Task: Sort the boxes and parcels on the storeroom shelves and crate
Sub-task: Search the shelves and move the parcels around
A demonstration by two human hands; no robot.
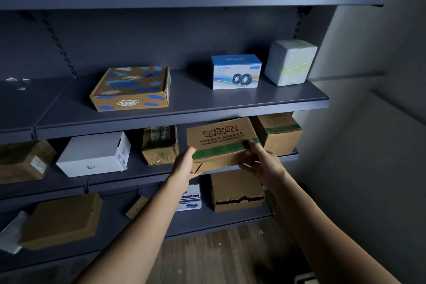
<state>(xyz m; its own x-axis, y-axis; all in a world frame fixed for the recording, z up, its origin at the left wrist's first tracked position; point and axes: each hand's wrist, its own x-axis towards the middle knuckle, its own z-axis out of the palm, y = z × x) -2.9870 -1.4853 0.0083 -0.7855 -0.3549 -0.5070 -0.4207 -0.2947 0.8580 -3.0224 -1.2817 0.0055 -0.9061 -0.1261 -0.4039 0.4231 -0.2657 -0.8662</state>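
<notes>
Both hands grip the green-taped carton [221, 143] by its ends: the left hand [184, 163] cups the left corner, and the right hand [262, 163] has its thumb on top and fingers beneath, probably because the carton is too wide for one hand. The carton is tilted at the near edge of its shelf [136, 169], between a taped brown parcel [160, 147] on the left and another carton [280, 132] on the right.

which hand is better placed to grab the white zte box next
Left, probably: the left hand holds the green-taped box at its left end, nearer the white ZTE box; the right hand sits beyond the held box.
</notes>
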